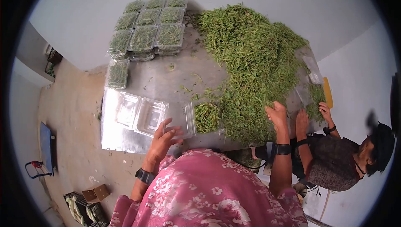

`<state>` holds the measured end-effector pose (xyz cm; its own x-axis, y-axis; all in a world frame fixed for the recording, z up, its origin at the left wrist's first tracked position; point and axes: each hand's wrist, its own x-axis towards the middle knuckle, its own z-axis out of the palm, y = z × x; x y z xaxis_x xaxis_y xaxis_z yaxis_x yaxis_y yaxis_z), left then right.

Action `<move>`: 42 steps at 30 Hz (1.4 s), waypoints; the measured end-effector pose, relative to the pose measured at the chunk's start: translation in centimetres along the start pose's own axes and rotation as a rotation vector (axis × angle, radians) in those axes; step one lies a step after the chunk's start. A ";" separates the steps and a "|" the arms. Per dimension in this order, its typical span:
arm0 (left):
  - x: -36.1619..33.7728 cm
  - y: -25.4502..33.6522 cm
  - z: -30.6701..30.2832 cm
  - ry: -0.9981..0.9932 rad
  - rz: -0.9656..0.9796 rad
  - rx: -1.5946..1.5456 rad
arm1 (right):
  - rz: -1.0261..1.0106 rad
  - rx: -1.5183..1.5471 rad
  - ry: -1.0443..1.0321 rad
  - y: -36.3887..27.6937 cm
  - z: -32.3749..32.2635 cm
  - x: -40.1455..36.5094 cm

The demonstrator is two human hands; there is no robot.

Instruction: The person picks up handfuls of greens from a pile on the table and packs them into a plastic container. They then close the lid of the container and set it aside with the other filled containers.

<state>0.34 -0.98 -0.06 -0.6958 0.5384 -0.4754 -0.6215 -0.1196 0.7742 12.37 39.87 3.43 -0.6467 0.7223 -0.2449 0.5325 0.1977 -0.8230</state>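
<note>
My left hand (163, 137) rests with fingers spread on the lid edge of an open clear clamshell box (190, 118) whose tray half holds green herbs (206, 117). My right hand (276, 113) presses down into the near edge of a big pile of green herbs (255, 60) on the metal table (167, 79). An empty open clamshell (140, 114) lies just left of my left hand.
Several closed clamshells filled with herbs (148, 29) are stacked at the table's far left. Another person (334, 160) sits at the right with both hands in the pile. A crate (83, 208) and a cardboard box (96, 193) stand on the floor at left.
</note>
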 end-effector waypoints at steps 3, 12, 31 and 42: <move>0.0 -0.1 0.0 -0.006 -0.001 -0.010 | -0.012 0.102 -0.098 -3.1 1.5 -1.5; 0.0 0.0 -0.1 -0.021 0.005 -0.019 | -0.156 0.019 -0.439 -4.5 11.0 -4.6; 0.1 0.0 -0.3 -0.047 -0.001 -0.052 | -0.671 -0.652 -0.319 -4.7 16.0 -6.9; 0.0 0.0 -0.2 -0.029 0.008 -0.016 | -0.673 -0.793 -0.418 -4.2 16.7 -6.5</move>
<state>0.29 -1.19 -0.19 -0.6899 0.5616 -0.4569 -0.6221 -0.1372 0.7708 5.25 23.26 -0.04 -0.9871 0.0589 -0.1486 0.1056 0.9380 -0.3302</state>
